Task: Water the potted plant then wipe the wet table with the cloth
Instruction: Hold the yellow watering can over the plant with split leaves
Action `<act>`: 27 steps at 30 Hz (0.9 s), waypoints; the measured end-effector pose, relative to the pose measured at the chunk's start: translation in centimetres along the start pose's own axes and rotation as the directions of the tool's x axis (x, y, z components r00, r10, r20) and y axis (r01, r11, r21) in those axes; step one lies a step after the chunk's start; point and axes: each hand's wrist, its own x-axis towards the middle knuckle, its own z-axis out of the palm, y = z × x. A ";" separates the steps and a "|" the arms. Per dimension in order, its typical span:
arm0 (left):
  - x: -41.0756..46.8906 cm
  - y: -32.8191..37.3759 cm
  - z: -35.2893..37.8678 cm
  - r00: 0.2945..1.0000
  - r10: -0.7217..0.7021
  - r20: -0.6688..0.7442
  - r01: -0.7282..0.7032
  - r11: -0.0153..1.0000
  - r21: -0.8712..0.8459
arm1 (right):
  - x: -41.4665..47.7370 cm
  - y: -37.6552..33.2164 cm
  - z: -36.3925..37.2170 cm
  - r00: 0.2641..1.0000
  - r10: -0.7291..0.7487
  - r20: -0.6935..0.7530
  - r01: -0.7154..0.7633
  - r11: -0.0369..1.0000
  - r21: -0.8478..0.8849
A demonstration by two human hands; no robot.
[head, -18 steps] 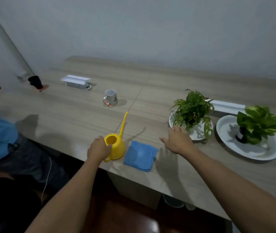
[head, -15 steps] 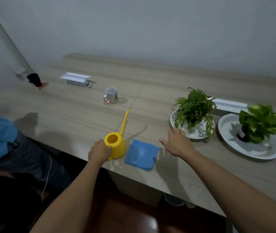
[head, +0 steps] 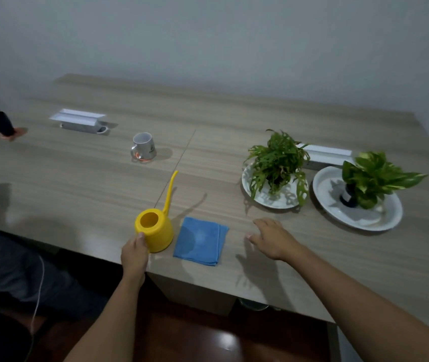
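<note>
Watering can (head: 155, 232) left of cloth (head: 200, 240), plants (head: 277, 159) far right

Bare forearms — no sleeves, no gloves

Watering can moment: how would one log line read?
left hand grips yellow watering can | right hand open | blue cloth untouched

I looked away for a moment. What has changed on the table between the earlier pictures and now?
The right hand drew back from the fern plant's plate toward the table edge, open above the wood. The left hand kept its grip at the yellow watering can, which has not lifted. The blue cloth, mug and both plants stayed put; the camera view shifted.
</note>
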 end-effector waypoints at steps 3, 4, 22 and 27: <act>-0.4 0.6 0.4 0.995 -0.028 -0.099 0.017 0.994 -0.106 | -0.4 2.8 -0.2 0.999 0.047 0.007 -0.047 0.999 0.011; -0.4 0.9 0.3 0.992 -0.025 -0.123 0.008 0.991 -0.133 | -0.5 3.8 -0.3 0.998 0.063 0.004 -0.063 0.998 0.016; -2.5 13.1 0.9 0.951 0.198 -0.238 -0.286 0.856 -0.431 | 0.3 20.6 1.6 0.937 0.182 -0.297 -0.181 0.983 0.031; -4.2 15.9 2.9 0.956 0.221 -0.194 -0.287 0.850 -0.442 | 1.4 22.2 3.9 0.954 0.154 -0.256 -0.156 0.988 0.013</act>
